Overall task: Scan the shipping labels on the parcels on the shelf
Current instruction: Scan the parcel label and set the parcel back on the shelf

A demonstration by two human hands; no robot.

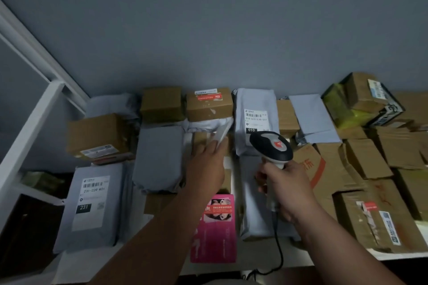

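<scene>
here: right hand (286, 186) grips barcode scanner (272, 146); left hand (206, 166), fingers extended, lifts a soft grey poly mailer (217, 132) at 12 o'clock; likely light, floppy, best held by its edge.

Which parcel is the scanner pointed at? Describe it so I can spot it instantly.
Start at the blue-grey back wall and drop to the shelf's back row. Right of the two small brown cardboard boxes lies a long grey plastic mailer bag, just beyond the black-and-grey handheld scanner. Its white label reads 010.
</scene>
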